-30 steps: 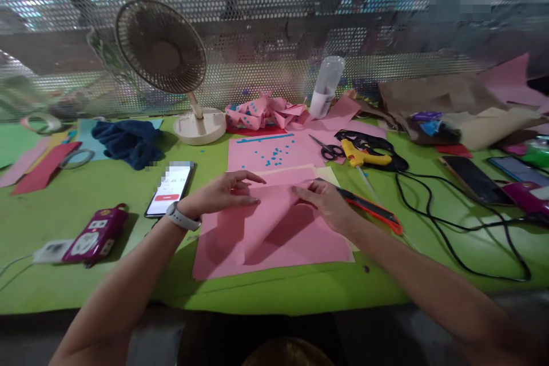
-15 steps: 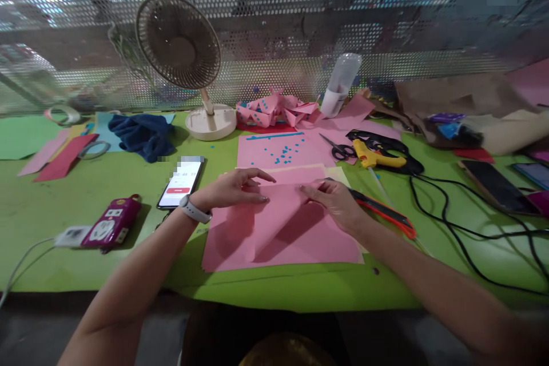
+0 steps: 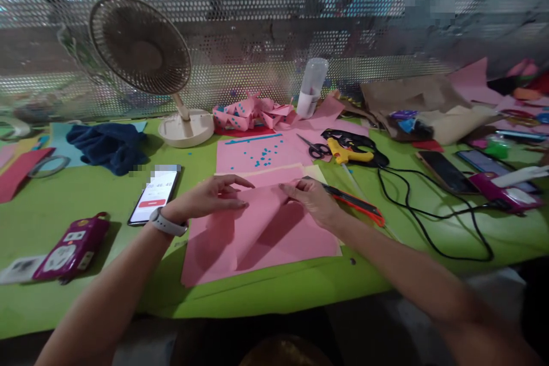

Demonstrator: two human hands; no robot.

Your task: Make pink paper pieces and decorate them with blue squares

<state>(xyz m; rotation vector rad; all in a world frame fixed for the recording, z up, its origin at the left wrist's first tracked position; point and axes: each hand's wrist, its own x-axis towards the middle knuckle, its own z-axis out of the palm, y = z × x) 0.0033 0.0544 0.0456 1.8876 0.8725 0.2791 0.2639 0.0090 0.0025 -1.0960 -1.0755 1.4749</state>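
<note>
A large pink paper sheet (image 3: 257, 234) lies on the green table (image 3: 86, 194) in front of me, its near part folded up toward the far edge. My left hand (image 3: 210, 197) rests flat on the fold's left side, fingers stretched out, a white watch on the wrist. My right hand (image 3: 311, 197) presses the folded flap at the right, fingertips pinched on the paper's edge. An orange box cutter (image 3: 355, 206) lies just right of my right hand.
A desk fan (image 3: 148, 63), a blue cloth (image 3: 107, 146), a phone (image 3: 154, 194), a magenta power bank (image 3: 71, 246), pink sheets with blue dots (image 3: 261, 151), scissors (image 3: 315, 148), a yellow glue gun (image 3: 349, 154) with black cable, a plastic bottle (image 3: 311, 88) and more phones at right.
Both hands stay on the pink fold with hardly any shift. The camera view has swung a little, sliding the whole scene sideways.
</note>
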